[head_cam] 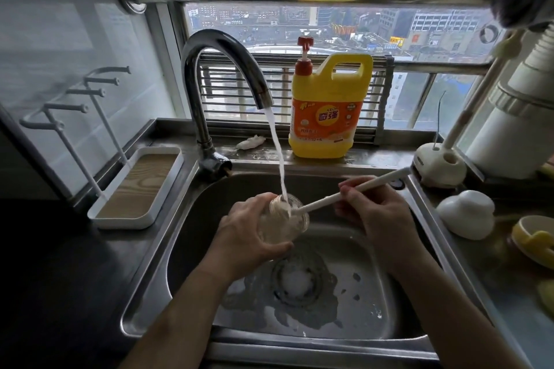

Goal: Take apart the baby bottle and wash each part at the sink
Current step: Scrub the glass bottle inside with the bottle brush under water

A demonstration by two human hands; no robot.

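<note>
Brush (320,202) head inside bottle (287,225), blurred by running water. Bottle base covered by left hand (245,234). Yellow piece (533,241) cut by right edge. Detergent (326,117) small print unreadable.

The steel counter (479,260) ringed the sink (186,234). Left of the left hand (251,237) sat a white tray (126,222). Beyond both hands stood a yellow jug (326,117) and a crumpled scrap (250,142). Right of the right hand (380,219) were a brush holder (440,165), a white dome (466,214) and a yellow ring (533,243).
</note>
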